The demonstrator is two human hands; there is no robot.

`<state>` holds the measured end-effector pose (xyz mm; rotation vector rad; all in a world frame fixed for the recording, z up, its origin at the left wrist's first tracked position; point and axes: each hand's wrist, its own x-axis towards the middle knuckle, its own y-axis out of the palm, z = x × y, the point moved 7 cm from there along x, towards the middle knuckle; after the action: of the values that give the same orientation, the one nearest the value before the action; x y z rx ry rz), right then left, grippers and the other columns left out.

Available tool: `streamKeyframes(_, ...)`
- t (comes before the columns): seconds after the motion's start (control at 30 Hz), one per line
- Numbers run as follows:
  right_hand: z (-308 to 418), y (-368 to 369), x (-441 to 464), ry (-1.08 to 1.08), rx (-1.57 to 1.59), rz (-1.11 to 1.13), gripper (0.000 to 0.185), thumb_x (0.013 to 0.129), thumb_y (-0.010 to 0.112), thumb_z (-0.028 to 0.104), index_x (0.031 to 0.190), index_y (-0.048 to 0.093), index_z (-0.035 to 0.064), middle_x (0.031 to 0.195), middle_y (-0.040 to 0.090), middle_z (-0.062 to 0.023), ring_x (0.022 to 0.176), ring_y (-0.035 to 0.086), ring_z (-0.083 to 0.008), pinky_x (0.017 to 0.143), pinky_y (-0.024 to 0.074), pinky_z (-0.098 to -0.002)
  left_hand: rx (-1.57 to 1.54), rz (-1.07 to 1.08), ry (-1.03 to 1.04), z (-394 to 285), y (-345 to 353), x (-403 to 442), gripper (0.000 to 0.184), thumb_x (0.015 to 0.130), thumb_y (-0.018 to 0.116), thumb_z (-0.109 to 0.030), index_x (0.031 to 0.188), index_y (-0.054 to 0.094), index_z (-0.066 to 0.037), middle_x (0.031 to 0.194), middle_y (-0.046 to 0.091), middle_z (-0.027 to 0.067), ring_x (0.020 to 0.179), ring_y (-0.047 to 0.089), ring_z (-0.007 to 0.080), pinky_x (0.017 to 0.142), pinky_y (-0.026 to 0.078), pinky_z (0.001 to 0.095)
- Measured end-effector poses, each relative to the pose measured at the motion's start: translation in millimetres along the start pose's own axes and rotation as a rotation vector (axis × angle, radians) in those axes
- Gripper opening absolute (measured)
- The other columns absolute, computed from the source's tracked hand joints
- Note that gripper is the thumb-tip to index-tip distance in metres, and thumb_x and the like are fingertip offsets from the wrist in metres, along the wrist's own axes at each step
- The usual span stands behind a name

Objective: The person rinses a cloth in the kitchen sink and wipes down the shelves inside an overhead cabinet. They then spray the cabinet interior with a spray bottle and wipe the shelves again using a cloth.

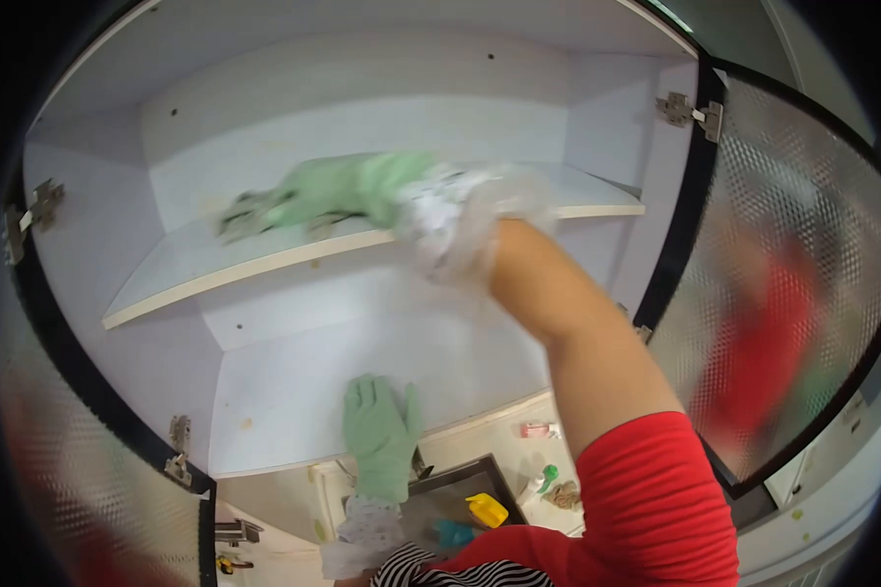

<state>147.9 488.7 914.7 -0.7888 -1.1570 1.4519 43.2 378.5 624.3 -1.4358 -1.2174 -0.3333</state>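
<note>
My right hand (pixel 333 189), in a green rubber glove with a patterned cuff, reaches across the middle shelf (pixel 196 269) of a white cabinet. Blurred by motion, its fingers press a greyish cloth (pixel 245 215) against the shelf toward the left. My left hand (pixel 375 421), in a matching glove, lies on the front of the cabinet floor (pixel 294 421), fingers stretched out, thumb apart, holding nothing.
Frosted glass doors stand open at the left (pixel 78 440) and right (pixel 783 264). Below is a sink (pixel 504 479) with a yellow container (pixel 486 509) and a blue item (pixel 454 533). Beside it are a green-topped bottle (pixel 538 484), a pink-labelled item (pixel 536 429) and a scrubber (pixel 564 495).
</note>
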Motion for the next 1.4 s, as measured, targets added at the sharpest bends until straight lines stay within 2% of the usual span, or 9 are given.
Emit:
streamKeyframes(0.07, -62.0, -30.9, -59.5, 0.101, -0.025, -0.047, 0.066, 0.105, 0.065, 0.059, 0.154, 0.066, 0.0145, 0.154, 0.067, -0.0153, 0.143, 0.061, -0.0351, 0.121, 0.0463, -0.0455, -0.007, -0.016, 0.019, -1.6, 2.0, -0.5, 0.036, 0.101, 0.072, -0.033, 0.112, 0.070, 0.002, 0.123, 0.070, 0.0238, 0.122, 0.063, 0.0458, 0.104, 0.054, 0.0524)
streamKeyframes(0.3, -209.1, -109.1, -271.5, 1.037, -0.157, -0.305, 0.065, 0.108, 0.055, 0.059, 0.151, 0.067, 0.0124, 0.149, 0.070, -0.0180, 0.143, 0.060, -0.0384, 0.118, 0.0465, -0.0478, 0.029, 0.005, 0.011, 0.7, 9.8, 0.0, 0.038, 0.102, 0.071, -0.034, 0.111, 0.070, 0.003, 0.122, 0.070, 0.0236, 0.122, 0.063, 0.0476, 0.105, 0.053, 0.0547)
streamKeyframes(0.63, -213.6, -139.6, -321.0, 1.291, -0.699, -0.137, 0.059, 0.101, 0.066, 0.052, 0.139, 0.075, 0.0075, 0.138, 0.074, -0.0226, 0.124, 0.071, -0.0367, 0.108, 0.0525, -0.0440, 0.034, 0.005, 0.008, 3.3, 10.1, -3.5, 0.040, 0.102, 0.071, -0.034, 0.114, 0.071, 0.003, 0.127, 0.071, 0.0254, 0.125, 0.063, 0.0494, 0.108, 0.053, 0.0543)
streamKeyframes(0.73, -174.6, -142.4, -330.2, 1.304, -0.764, 0.047, 0.051, 0.103, 0.071, 0.039, 0.147, 0.072, 0.0127, 0.137, 0.078, -0.0130, 0.127, 0.072, -0.0349, 0.111, 0.0533, -0.0452, 0.047, -0.025, 0.036, 6.4, 10.0, -5.0, 0.041, 0.101, 0.072, -0.034, 0.115, 0.072, 0.004, 0.126, 0.071, 0.0252, 0.125, 0.063, 0.0495, 0.107, 0.053, 0.0541)
streamKeyframes(0.83, -178.0, -157.9, -350.8, 1.225, -0.407, 0.046, 0.054, 0.103, 0.071, 0.046, 0.146, 0.072, 0.0119, 0.120, 0.082, -0.0164, 0.114, 0.077, -0.0351, 0.102, 0.0575, -0.0486, 0.043, -0.032, 0.037, 6.7, 10.5, -6.1, 0.041, 0.101, 0.072, -0.034, 0.116, 0.071, 0.005, 0.125, 0.071, 0.0250, 0.125, 0.063, 0.0494, 0.107, 0.054, 0.0539)
streamKeyframes(1.13, -209.3, -218.2, -333.7, 0.832, 0.301, -1.296, 0.058, 0.100, 0.077, 0.050, 0.140, 0.073, 0.0085, 0.110, 0.081, -0.0172, 0.103, 0.078, -0.0354, 0.090, 0.0595, -0.0480, 0.057, -0.007, 0.028, -1.0, 7.5, -0.1, 0.041, 0.101, 0.072, -0.032, 0.117, 0.070, 0.006, 0.127, 0.069, 0.0259, 0.125, 0.062, 0.0488, 0.106, 0.054, 0.0535)
streamKeyframes(1.2, -218.7, -216.1, -328.9, 0.858, 0.197, -1.265, 0.059, 0.099, 0.078, 0.051, 0.139, 0.074, 0.0078, 0.107, 0.081, -0.0174, 0.101, 0.079, -0.0354, 0.088, 0.0599, -0.0479, 0.043, 0.006, 0.023, -0.3, 8.3, 0.6, 0.041, 0.101, 0.073, -0.032, 0.117, 0.070, 0.006, 0.127, 0.069, 0.0262, 0.124, 0.062, 0.0490, 0.105, 0.054, 0.0534)
streamKeyframes(1.3, -270.0, -188.2, -310.9, 0.912, -0.236, -0.742, 0.059, 0.101, 0.079, 0.049, 0.133, 0.072, 0.0002, 0.111, 0.080, -0.0147, 0.094, 0.079, -0.0241, 0.079, 0.0627, -0.0326, 0.017, 0.028, 0.011, -1.5, 5.5, 4.0, 0.041, 0.100, 0.074, -0.030, 0.118, 0.070, 0.007, 0.128, 0.069, 0.0266, 0.124, 0.062, 0.0499, 0.105, 0.053, 0.0540)
streamKeyframes(1.4, -295.8, -154.4, -284.2, 0.741, 0.124, -0.565, 0.068, 0.097, 0.083, 0.053, 0.133, 0.070, -0.0038, 0.122, 0.079, -0.0149, 0.104, 0.078, -0.0225, 0.087, 0.0626, -0.0308, 0.034, 0.020, 0.048, -2.1, 5.4, 4.9, 0.042, 0.100, 0.074, -0.029, 0.119, 0.069, 0.008, 0.128, 0.069, 0.0271, 0.123, 0.062, 0.0510, 0.104, 0.054, 0.0547)
